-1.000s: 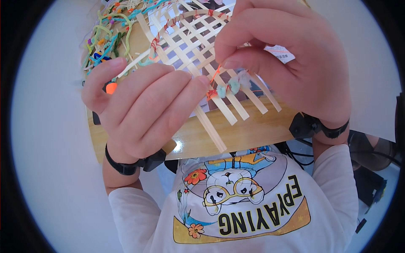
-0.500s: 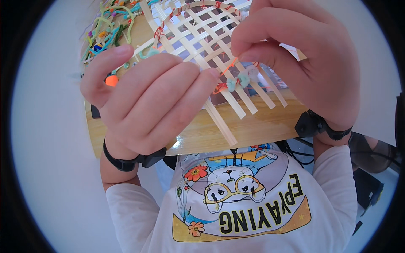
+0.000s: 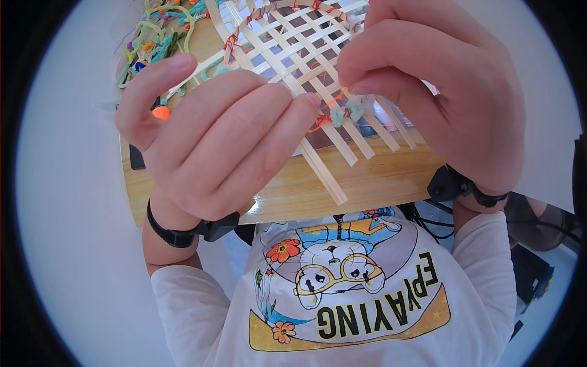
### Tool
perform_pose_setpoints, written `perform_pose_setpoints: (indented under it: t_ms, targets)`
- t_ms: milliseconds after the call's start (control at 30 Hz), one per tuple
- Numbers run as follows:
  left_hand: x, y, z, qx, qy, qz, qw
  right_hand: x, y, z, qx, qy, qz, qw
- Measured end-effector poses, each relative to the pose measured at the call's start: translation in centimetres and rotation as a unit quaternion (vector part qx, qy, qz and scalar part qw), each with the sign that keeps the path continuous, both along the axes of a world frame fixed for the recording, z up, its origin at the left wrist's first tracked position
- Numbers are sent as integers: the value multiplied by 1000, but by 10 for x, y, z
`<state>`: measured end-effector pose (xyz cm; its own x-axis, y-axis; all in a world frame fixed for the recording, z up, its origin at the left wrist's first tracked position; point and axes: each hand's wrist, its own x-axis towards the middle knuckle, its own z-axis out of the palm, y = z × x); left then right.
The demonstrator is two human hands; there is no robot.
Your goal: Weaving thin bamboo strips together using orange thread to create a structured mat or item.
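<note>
A piece woven from pale bamboo strips point(image 3: 287, 72) slants upward over the table, its loose strip ends pointing toward me. Red thread wraps its curved rim, and small mint-green fluffy tufts point(image 3: 353, 110) sit along the near rim. My left hand point(image 3: 220, 144) is closed at the piece's near left edge, one finger raised at its outer side; its thumb is hidden. In my right hand point(image 3: 440, 92), thumb and forefinger pinch an orange thread point(image 3: 335, 101) just above the tufts. The thread runs down toward the red-wrapped rim beside my left fingertips.
A tangle of colourful yarn and fuzzy stems point(image 3: 162, 43) lies at the far left of the wooden table point(image 3: 287, 183). A bright orange ball point(image 3: 161, 113) shows behind my left hand. Black cables point(image 3: 428, 223) hang past the table's near right edge.
The woven piece has shifted slightly and its near strip ends sit a little higher. The visible orange thread between my hands is shorter. Both hands keep nearly the same pose.
</note>
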<state>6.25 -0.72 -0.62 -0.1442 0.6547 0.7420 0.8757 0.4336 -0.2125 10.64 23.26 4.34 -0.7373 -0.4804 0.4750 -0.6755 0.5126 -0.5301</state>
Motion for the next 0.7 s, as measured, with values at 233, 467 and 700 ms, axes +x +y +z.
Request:
perform_pose_setpoints:
  t_ms: [233, 467, 700]
  targets:
    - [-2, 1, -3, 8, -5, -13, 1000, -3, -2, -4, 4, 0, 2, 1000]
    - [1, 2, 1, 0, -23, -14, 1000, -7, -2, -3, 8, -1, 4, 1000]
    - [2, 1, 5, -17, -38, -1, 999, -10, -2, -3, 11, -3, 4, 1000]
